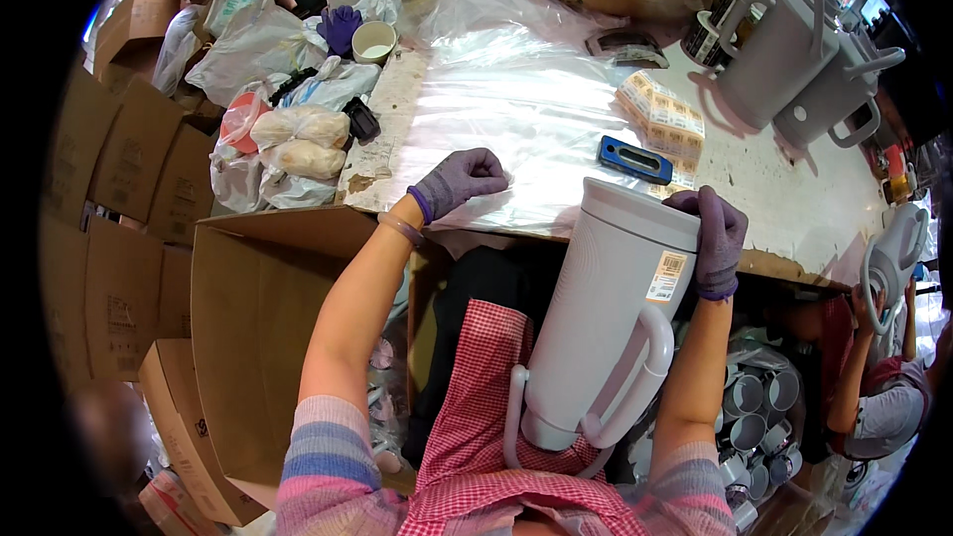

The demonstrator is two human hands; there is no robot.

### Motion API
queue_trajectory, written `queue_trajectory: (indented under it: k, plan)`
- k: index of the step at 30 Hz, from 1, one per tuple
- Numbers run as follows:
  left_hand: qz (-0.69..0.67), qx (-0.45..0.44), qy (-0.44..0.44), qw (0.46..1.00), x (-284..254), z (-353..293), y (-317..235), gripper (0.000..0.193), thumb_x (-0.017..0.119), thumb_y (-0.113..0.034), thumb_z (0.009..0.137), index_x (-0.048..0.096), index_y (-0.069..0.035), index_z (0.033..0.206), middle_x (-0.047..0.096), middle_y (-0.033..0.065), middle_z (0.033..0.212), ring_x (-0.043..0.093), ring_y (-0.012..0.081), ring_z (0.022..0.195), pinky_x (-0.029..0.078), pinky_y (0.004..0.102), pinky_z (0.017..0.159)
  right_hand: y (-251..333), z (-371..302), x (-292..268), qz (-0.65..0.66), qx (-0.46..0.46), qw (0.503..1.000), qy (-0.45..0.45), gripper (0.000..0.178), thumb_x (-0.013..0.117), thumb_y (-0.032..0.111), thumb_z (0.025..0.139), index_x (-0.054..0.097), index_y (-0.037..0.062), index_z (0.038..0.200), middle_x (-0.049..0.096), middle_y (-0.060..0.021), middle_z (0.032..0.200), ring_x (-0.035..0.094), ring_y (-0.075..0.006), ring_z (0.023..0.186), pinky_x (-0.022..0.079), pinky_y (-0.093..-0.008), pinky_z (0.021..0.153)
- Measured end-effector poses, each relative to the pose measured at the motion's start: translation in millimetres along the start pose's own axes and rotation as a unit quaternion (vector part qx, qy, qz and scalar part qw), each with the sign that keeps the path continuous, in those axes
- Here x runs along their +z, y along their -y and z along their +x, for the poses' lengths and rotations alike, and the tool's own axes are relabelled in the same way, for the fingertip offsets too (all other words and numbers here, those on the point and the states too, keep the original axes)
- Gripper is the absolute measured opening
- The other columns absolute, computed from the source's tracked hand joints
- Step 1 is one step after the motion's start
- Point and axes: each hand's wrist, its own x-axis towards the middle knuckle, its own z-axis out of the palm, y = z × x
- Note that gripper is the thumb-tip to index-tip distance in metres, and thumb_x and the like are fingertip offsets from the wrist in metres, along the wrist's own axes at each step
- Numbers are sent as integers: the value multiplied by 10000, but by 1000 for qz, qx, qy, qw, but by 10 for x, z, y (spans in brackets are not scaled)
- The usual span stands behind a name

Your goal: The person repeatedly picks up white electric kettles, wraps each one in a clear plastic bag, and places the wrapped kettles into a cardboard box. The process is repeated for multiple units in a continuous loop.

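Note:
A tall grey plastic jug (611, 288) leans between my lap and the table edge, its wide rimmed end up. A white-orange label is on its side, and its side handle and bail handle are toward my lap. My right hand (717, 238), in a purple-grey glove, is closed over the rim's right side. My left hand (462, 182), gloved alike, is pinched at the near part of the clear plastic sheeting (506, 79) spread on the table. A blue cutter-like tool (635, 160) and a strip of printed labels (667, 119) lie just beyond the jug.
More grey jugs (779, 55) stand at the table's (784, 203) far right. An open carton (268, 337) is left of my legs, with stacked cartons (129, 149) beyond. Bagged goods (298, 139) sit at the left. Several grey cups (749, 402) are below right, near another person's arm (852, 367).

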Motion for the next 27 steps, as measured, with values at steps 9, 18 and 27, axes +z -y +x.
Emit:
queue_trajectory:
  k: [9, 18, 27]
  plan:
    - [421, 163, 360, 816, 636, -1006, -360, 400, 696, -223, 863, 651, -164, 1256, 706, 87, 987, 681, 272, 972, 546, 377, 862, 4, -84, -82, -23, 17, 999, -21, 405, 531, 259, 1002, 720, -63, 844, 720, -101, 800, 633, -133, 741, 502, -274, 729]
    - [223, 63, -76, 970, 238, -264, 351, 524, 855, -315, 757, 652, -45, 1158, 626, 97, 995, 608, 213, 935, 498, 322, 842, -26, -74, 7, -48, 17, 998, -23, 437, 540, 307, 1009, 717, -64, 861, 717, -101, 801, 632, -134, 732, 491, -271, 722]
    - [17, -12, -58, 998, 82, -169, 120, 273, 810, -188, 814, 708, -16, 999, 620, 12, 857, 582, 113, 843, 494, 253, 806, 47, 120, 511, -161, 16, 987, 27, 345, 609, 291, 958, 726, -28, 901, 692, -91, 752, 619, -133, 721, 492, -296, 701]
